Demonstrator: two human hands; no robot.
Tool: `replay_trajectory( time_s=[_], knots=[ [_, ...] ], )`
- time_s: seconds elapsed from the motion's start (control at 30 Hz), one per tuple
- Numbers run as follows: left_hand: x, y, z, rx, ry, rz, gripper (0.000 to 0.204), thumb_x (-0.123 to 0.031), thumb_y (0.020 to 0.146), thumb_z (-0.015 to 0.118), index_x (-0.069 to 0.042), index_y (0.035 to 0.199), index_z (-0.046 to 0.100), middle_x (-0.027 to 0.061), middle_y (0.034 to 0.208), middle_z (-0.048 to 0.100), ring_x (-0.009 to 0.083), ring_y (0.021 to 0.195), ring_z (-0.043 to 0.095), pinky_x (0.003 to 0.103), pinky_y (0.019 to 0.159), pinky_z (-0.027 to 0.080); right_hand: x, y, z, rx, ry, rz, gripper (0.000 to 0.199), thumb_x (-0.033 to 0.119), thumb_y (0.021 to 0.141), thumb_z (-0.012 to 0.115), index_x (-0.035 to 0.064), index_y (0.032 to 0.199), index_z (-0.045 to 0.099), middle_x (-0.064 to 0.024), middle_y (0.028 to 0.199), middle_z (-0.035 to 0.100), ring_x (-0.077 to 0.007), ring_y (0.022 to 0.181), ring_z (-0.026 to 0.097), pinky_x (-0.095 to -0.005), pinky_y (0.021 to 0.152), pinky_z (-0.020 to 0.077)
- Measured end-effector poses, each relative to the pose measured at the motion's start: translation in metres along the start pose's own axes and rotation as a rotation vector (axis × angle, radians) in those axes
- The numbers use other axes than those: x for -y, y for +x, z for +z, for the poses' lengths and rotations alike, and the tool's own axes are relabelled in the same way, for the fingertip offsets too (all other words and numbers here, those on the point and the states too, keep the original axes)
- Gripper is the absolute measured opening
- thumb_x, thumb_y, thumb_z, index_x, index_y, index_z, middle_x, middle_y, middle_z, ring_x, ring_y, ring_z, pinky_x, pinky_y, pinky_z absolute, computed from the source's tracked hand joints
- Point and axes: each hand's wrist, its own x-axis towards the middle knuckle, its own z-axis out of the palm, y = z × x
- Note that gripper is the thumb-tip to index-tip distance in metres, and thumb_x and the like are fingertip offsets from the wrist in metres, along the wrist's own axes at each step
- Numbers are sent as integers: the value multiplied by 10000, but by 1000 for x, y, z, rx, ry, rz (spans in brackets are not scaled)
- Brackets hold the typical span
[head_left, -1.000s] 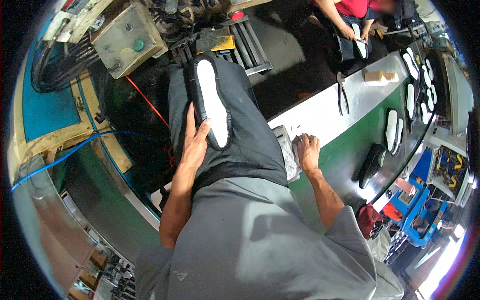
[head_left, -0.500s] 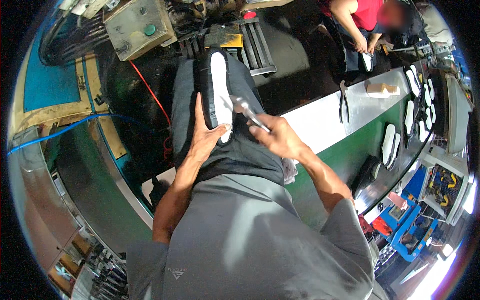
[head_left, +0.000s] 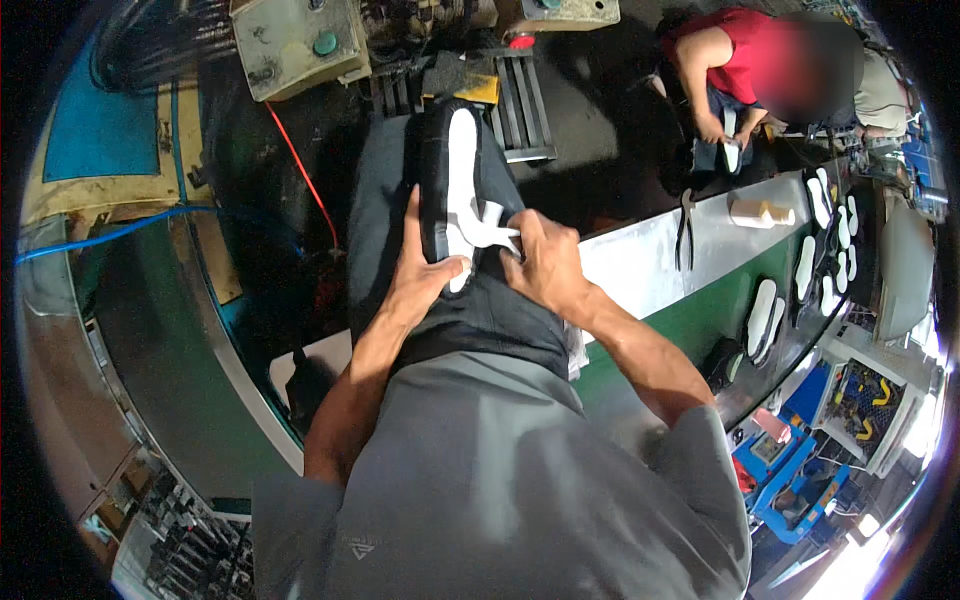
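Note:
A black shoe (head_left: 462,170) lies lengthwise on my lap, its white underside facing up. My left hand (head_left: 420,275) grips its near end, the fingers along the left side and the thumb pressed on the white underside. In my right hand (head_left: 548,262) is a bright metal hammer-like tool (head_left: 488,230), closed in the fist. Its head rests on or just over the right edge of the white underside; I cannot tell whether they touch. The grip of the tool is mostly hidden in my fingers.
On the metal ledge at right lie pliers (head_left: 685,230) and a tan bottle-like object (head_left: 762,213). Several white-bottomed shoes (head_left: 762,315) sit on the green belt (head_left: 640,375). A person in red (head_left: 715,60) works on a shoe ahead. A control box (head_left: 300,50) stands ahead left.
The tool in my right hand has swung lower, its head nearer the shoe's near half. My left hand keeps its grip. The view has shifted slightly.

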Motion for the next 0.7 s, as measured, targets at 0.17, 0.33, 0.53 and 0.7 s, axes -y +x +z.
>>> replay_trajectory(
  time_s=[0.17, 0.33, 0.53, 0.7],
  knots=[
    [-16, -5, -25, 13, -516, -61, 1102, 112, 804, 650, -210, 1754, 194, 158, 1634, 466, 342, 1447, 531, 486, 1176, 501, -14, 12, 24, 371, -181, 100, 351, 129, 841, 763, 16, 1084, 535, -243, 939, 739, -484, 833, 745, -581, 747, 597],
    [-54, -48, -45, -12, -920, 6, 1000, 27, 838, 711, -211, 1707, 279, 173, 1466, 577, 422, 1296, 641, 692, 1050, 571, 1, 11, 21, 32, 207, 224, 300, 64, 833, 736, 7, 1070, 561, -283, 882, 690, -513, 834, 703, -572, 741, 549],
    [-33, -109, -196, -689, -604, 45, 1023, 74, 837, 702, -210, 1714, 258, 183, 1501, 549, 416, 1313, 627, 603, 1071, 591, -3, 4, 63, 94, -69, 186, 313, 115, 836, 795, 33, 1042, 575, -253, 920, 714, -493, 850, 717, -564, 743, 560],
    [-28, -163, -430, -1101, 360, 114, 869, 103, 927, 683, -137, 1703, 377, 135, 1617, 501, 278, 1420, 508, 348, 1166, 441, 12, 23, 73, 141, -45, 124, 314, 132, 829, 823, 54, 1005, 574, -212, 952, 731, -466, 862, 730, -572, 754, 567]
  ],
)
